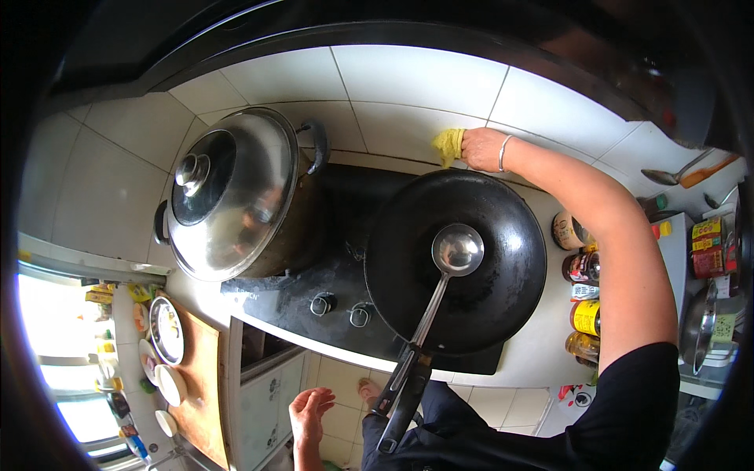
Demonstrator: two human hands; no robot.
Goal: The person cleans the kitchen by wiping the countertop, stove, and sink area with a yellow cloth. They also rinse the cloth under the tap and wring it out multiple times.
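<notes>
My right hand grips a crumpled yellow cloth and presses it to the white wall tiles, just above the back edge of the counter. Below that hand sits a black wok on the right side of the glass cooktop. A metal ladle lies in the wok, its black handle resting along the wok's handle towards my body. My left hand hangs in front of the counter with its fingers loosely curled, holding nothing.
A big lidded pot occupies the cooktop's left side. Bottles and jars line the counter at right, near a metal pan. Bowls and a metal plate stand by a wooden board at left. A dark hood overhangs.
</notes>
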